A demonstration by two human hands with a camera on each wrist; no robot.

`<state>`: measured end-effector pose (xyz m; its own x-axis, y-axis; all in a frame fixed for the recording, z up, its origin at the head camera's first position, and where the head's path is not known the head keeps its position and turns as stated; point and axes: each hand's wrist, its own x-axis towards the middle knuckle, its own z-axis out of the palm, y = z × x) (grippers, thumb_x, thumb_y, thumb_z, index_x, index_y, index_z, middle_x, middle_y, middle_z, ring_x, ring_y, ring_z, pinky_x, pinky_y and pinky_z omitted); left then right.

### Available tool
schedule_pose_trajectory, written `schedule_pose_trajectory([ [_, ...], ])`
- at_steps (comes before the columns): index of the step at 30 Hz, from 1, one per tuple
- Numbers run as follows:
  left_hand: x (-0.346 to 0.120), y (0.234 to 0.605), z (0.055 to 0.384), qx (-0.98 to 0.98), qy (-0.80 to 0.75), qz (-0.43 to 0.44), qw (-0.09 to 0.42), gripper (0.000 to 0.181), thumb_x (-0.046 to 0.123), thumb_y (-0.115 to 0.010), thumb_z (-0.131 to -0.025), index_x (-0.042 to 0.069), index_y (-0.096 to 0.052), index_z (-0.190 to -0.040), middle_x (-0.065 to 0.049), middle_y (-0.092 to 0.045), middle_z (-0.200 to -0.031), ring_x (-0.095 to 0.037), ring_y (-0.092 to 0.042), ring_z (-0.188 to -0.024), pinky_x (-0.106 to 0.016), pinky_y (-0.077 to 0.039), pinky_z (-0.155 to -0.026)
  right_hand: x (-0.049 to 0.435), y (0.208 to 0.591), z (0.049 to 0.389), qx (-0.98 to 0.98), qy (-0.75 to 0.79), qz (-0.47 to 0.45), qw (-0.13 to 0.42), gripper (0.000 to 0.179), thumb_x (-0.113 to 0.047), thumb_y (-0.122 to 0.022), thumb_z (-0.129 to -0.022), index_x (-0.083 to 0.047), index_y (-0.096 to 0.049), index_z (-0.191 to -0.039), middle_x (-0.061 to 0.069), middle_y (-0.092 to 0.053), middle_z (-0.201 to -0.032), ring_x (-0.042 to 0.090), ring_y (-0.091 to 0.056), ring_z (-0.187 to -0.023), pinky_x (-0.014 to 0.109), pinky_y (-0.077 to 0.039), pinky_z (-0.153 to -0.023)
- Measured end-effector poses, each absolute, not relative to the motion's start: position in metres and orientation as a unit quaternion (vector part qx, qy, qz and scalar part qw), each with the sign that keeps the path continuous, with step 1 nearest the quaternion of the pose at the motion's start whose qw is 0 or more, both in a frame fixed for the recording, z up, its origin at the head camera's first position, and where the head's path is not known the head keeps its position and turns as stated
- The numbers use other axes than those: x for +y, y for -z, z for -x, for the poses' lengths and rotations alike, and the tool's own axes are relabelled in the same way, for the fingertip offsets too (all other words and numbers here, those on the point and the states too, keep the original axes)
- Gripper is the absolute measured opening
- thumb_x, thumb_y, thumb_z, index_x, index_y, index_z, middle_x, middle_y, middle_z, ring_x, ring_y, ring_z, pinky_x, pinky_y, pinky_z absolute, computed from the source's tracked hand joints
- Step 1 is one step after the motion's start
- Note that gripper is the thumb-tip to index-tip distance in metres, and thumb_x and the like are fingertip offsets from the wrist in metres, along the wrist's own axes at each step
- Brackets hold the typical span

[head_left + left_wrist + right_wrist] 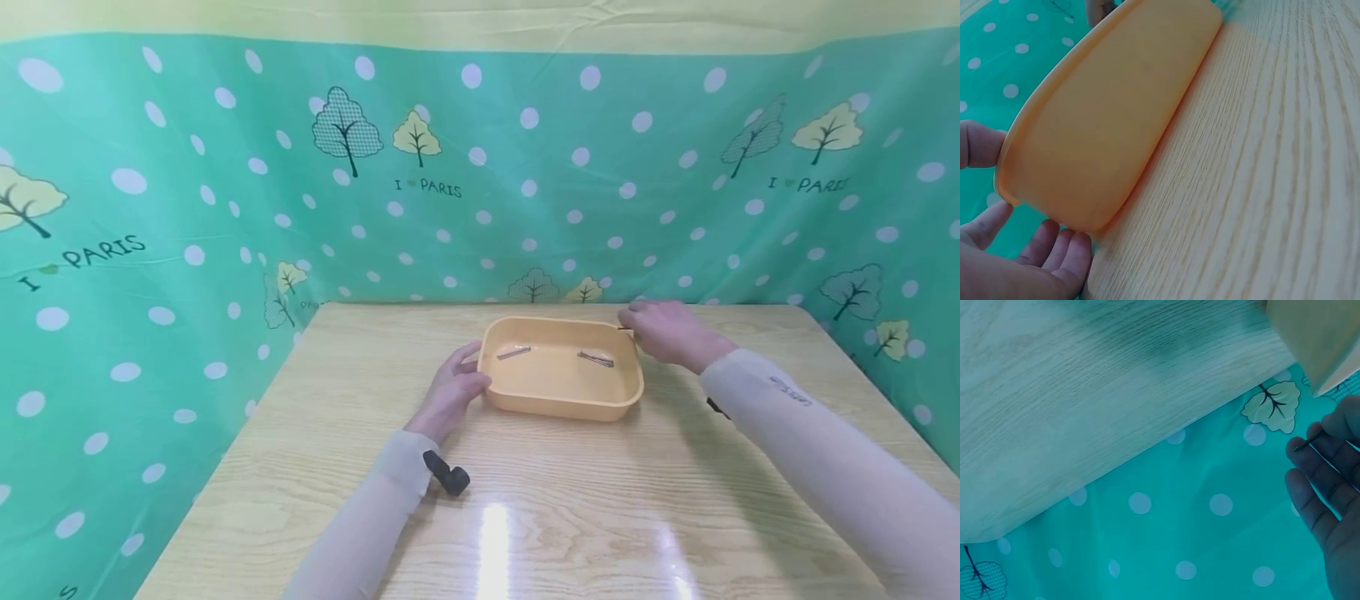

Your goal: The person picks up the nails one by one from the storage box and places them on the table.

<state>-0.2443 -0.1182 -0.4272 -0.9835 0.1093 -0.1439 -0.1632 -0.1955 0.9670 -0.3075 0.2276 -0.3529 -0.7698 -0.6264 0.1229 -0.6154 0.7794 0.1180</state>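
Note:
A shallow orange-yellow plastic tray (558, 408) with rounded corners sits toward the far side of the table. My left hand (448, 390) holds its left end, the thumb at the rim and the other fingers along the outer wall. Inside the tray lie small thin metal pieces (513, 352) at the left and more slim metal pieces (596, 359) at the right. By the tray's back right corner, my right hand (667, 333) pinches a thin dark metal pin (1309, 440) between thumb and fingers; its exact kind I cannot tell.
The tray stands on a light wood-grain table (360, 350). A green polka-dot curtain (525, 142) printed with trees hangs behind the table and along both sides. Each wrist wears a black strap; the left one (447, 475) shows clearly below the hand.

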Motion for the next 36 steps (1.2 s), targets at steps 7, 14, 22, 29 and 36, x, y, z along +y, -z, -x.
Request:
schedule_pose_trajectory([
  [7, -0.118, 0.428, 0.244, 0.630, -0.771, 0.022, 0.091, 0.076, -0.008, -0.062, -0.074, 0.014, -0.040, -0.144, -0.026, -0.045, -0.132, -0.037, -0.053, -0.115, -0.040, -0.044, -0.100, 0.241, 0.356, 0.307, -0.941, 0.025, -0.326, 0.091, 0.016, 0.005, -0.064, -0.079, -0.007, -0.066, -0.088, 0.007, -0.065, -0.086, 0.026, -0.063, -0.077, 0.039, -0.054, -0.063],
  [14, -0.117, 0.427, 0.244, 0.627, -0.774, 0.032, 0.089, 0.076, -0.009, -0.063, -0.074, 0.014, -0.042, -0.143, -0.025, -0.046, -0.132, -0.035, -0.054, -0.115, -0.040, -0.045, -0.098, 0.253, 0.361, 0.307, -0.950, 0.020, -0.303, 0.076, 0.016, 0.004, -0.062, -0.081, -0.004, -0.066, -0.093, 0.008, -0.065, -0.087, 0.024, -0.063, -0.073, 0.039, -0.054, -0.063],
  [22, -0.118, 0.429, 0.245, 0.626, -0.774, 0.026, 0.090, 0.075, -0.009, -0.062, -0.074, 0.015, -0.042, -0.143, -0.026, -0.044, -0.133, -0.039, -0.052, -0.118, -0.040, -0.045, -0.099, 0.262, 0.369, 0.303, -0.951, 0.021, -0.299, 0.080, 0.016, 0.004, -0.063, -0.080, -0.004, -0.066, -0.094, 0.007, -0.064, -0.085, 0.023, -0.062, -0.071, 0.039, -0.054, -0.063],
  [29, -0.117, 0.429, 0.245, 0.629, -0.772, 0.027, 0.088, 0.074, -0.007, -0.062, -0.074, 0.015, -0.043, -0.142, -0.026, -0.044, -0.133, -0.039, -0.052, -0.117, -0.040, -0.045, -0.099, 0.268, 0.384, 0.306, -0.955, 0.023, -0.286, 0.070, 0.016, 0.004, -0.066, -0.080, -0.005, -0.066, -0.094, 0.008, -0.064, -0.087, 0.025, -0.063, -0.074, 0.040, -0.055, -0.065],
  [36, -0.118, 0.429, 0.245, 0.633, -0.769, 0.028, 0.087, 0.074, -0.007, -0.062, -0.074, 0.015, -0.043, -0.142, -0.025, -0.046, -0.132, -0.038, -0.053, -0.116, -0.040, -0.046, -0.098, 0.271, 0.397, 0.307, -0.953, 0.023, -0.296, 0.060, 0.018, 0.005, -0.066, -0.079, -0.006, -0.067, -0.093, 0.006, -0.064, -0.085, 0.024, -0.063, -0.074, 0.040, -0.055, -0.065],
])
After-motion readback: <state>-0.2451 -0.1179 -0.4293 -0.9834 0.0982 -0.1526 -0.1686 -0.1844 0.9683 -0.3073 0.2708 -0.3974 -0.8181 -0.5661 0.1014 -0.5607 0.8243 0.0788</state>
